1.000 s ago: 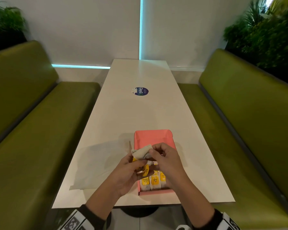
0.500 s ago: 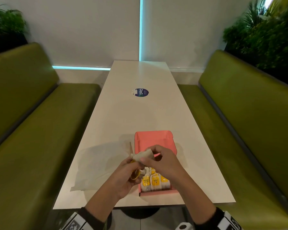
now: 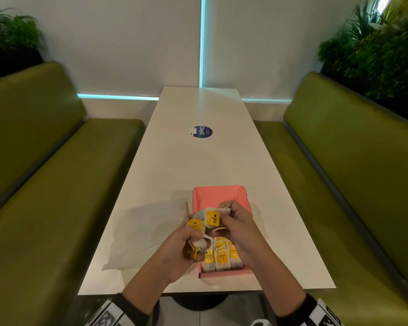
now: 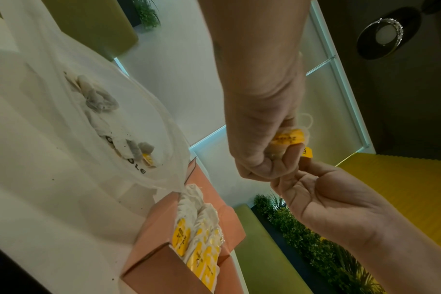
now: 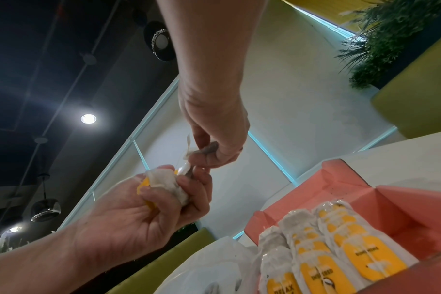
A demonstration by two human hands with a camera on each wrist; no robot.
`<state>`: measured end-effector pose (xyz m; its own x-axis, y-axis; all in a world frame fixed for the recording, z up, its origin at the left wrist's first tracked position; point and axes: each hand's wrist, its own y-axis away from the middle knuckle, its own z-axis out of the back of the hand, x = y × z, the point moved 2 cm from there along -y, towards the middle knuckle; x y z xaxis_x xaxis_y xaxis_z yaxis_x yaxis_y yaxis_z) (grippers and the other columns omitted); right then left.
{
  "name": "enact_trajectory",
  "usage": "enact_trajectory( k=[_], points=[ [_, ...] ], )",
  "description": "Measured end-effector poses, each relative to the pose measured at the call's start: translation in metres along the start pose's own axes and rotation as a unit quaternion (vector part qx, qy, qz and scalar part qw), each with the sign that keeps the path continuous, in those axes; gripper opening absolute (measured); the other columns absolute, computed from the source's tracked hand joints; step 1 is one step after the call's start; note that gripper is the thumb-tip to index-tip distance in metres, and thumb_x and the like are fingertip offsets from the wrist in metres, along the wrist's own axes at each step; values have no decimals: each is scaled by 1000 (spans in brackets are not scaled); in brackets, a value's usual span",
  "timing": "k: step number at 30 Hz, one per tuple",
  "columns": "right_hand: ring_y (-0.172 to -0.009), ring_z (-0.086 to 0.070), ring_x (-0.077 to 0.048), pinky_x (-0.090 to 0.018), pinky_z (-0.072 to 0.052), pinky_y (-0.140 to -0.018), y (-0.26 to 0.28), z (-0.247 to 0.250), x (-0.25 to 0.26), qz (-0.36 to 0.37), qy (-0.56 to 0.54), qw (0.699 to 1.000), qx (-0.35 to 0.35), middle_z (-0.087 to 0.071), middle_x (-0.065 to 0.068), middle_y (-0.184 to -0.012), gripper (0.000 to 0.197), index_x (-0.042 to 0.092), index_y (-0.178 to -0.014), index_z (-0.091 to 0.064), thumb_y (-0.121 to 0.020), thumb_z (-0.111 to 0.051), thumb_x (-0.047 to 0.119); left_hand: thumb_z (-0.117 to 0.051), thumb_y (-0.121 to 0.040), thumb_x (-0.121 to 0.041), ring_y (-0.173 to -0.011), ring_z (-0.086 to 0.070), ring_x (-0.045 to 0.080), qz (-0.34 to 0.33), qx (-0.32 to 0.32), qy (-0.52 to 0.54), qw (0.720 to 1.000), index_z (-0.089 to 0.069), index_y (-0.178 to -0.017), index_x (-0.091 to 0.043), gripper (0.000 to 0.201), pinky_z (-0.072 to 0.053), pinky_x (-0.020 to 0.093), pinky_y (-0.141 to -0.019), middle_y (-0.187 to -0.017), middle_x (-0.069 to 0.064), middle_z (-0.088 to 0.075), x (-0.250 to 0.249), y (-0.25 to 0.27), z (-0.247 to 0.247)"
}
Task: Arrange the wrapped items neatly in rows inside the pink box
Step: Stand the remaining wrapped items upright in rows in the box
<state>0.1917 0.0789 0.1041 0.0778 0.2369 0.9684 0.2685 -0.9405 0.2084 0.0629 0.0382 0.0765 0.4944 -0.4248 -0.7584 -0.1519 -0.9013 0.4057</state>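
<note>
Head view, landmark = pink box [image 3: 219,196] on the table [image 3: 198,165]. Near end of box: tea bags [image 3: 222,255] already packed in three rows, yellow tags up, standing on edge, presumably so more fit and the tags read. Exact count per row can't be told; the hands cover part of it. Far end of the box is bare pink floor, so my guess is the task sits around halfway.

Above the box, both hands hold a loose clump. Left hand [image 3: 181,248] is curled round a bunch of bags [image 5: 169,185], at least three yellow tags showing. Right hand [image 3: 236,224] pinches one bag [image 3: 213,218], tag reading TEA, between thumb and fingertips, looks like it's being teased off the bunch because the strings tangle. String snag is the risk: a hard pull could drag neighbours out.

Left of box: one clear plastic bag [image 4: 93,111] lying flat, a few stray bags inside. Beyond box: one round sticker [image 3: 204,132].
</note>
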Motion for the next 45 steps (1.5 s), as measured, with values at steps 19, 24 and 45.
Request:
enact_trajectory(
  k=[19, 24, 45],
  points=[
    [-62, -59, -15, -21, -51, -50, -7, 11, -1, -25, -96, 992, -78, -62, -8, -69, 23, 7, -79, -60, -91, -46, -7, -61, -79, -29, -52, -42, 13, -66, -23, -55, 996, -50, -94, -11, 25, -28, 16, -38, -83, 7, -66, -5, 3, 5],
    [-55, -59, -13, -21, -51, -48, -10, 15, 2, -23, -128, 987, -97, -63, -6, -60, 23, 7, -80, -62, -89, -48, -8, -65, -83, -17, -59, -56, 6, -42, -11, -149, 988, -55, -110, -20, 29, -39, 17, -47, -81, -4, -62, -4, 5, 9],
    [-89, -60, -8, -25, -49, -84, -8, 27, 15, 60, 154, 984, 65, -66, 6, -96, 24, 19, -95, -64, -83, -59, -1, -66, -85, -19, -65, -57, -3, -264, -122, -385, 876, -65, -75, -26, 12, -42, 8, -60, -68, -16, -65, -13, -7, 0]
  ],
)
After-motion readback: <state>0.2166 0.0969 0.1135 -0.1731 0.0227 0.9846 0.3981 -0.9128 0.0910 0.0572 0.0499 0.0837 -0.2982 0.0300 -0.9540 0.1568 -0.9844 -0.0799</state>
